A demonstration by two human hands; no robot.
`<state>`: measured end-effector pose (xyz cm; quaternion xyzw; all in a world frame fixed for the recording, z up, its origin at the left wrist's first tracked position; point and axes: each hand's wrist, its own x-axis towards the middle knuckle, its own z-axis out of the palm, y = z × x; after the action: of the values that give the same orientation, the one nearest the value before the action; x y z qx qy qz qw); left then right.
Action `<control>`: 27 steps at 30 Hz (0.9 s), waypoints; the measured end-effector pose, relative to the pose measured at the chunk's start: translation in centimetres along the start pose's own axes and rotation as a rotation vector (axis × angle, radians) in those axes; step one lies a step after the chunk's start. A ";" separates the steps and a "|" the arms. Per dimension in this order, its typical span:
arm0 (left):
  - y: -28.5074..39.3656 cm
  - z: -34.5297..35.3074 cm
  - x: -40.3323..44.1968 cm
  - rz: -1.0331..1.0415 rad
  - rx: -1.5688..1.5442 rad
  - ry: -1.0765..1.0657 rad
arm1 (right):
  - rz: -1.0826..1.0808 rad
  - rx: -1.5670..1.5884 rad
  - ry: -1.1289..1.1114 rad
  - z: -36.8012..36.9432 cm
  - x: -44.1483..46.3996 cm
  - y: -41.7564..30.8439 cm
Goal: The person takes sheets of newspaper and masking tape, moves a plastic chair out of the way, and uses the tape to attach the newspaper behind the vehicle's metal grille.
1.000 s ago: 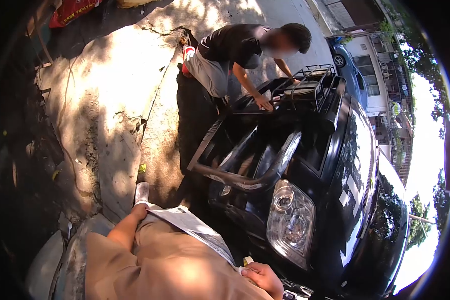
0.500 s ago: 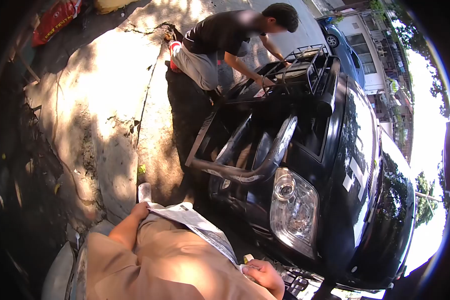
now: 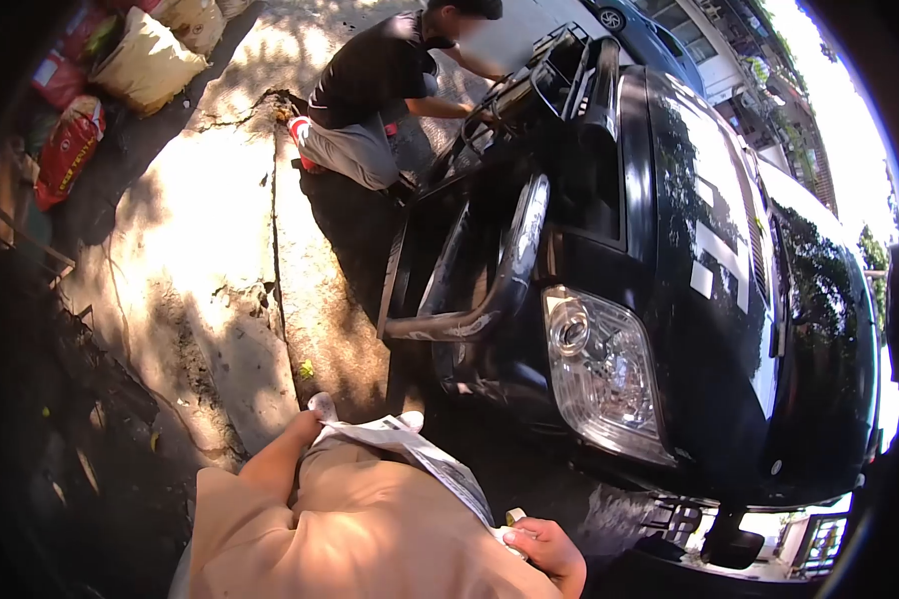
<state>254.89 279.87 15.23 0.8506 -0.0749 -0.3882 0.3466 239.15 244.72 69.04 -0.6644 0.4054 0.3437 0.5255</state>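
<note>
A sheet of newspaper stretches between my two hands, low in front of my tan shirt. My left hand is closed on its left end. Around the other end, my right hand is closed, thumb on top. A small yellowish roll, likely tape, shows at the right fingers; whether they grip it too I cannot tell. To the right stands a black vehicle with a clear headlight and a scuffed tubular front guard. My feet show just beyond the paper.
A co-worker crouches at the vehicle's far front, hands at a black metal rack. Cracked concrete lies to the left. Red bag and pale sacks sit at the upper left. A blue car stands behind.
My view has shifted, so the co-worker and front guard sit farther left and higher, and more sacks show. Both hands still hold the newspaper, a little farther right in view.
</note>
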 end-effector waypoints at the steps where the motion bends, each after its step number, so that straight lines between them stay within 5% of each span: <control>1: 0.0 -0.1 0.4 0.041 -0.001 0.020 | 0.018 0.035 0.005 0.0 -0.2 0.5; 8: 5.6 -5.0 -0.8 0.160 -0.128 0.099 | -0.099 0.261 0.078 -1.7 -1.6 5.3; 16: 7.4 -7.9 -0.5 0.224 -0.303 0.018 | -0.707 -0.072 0.879 -4.2 -2.4 4.5; 22: 8.8 -7.7 -2.2 0.249 -0.174 0.106 | -0.918 -0.111 0.903 -5.2 -2.3 3.5; 27: 7.6 -6.5 -2.4 0.122 -0.260 0.029 | -0.888 -0.086 0.864 -7.0 -3.9 3.9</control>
<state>258.97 278.62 24.57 0.7978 -0.0705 -0.3606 0.4780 234.18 238.15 72.36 -0.8692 0.2523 -0.1918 0.3795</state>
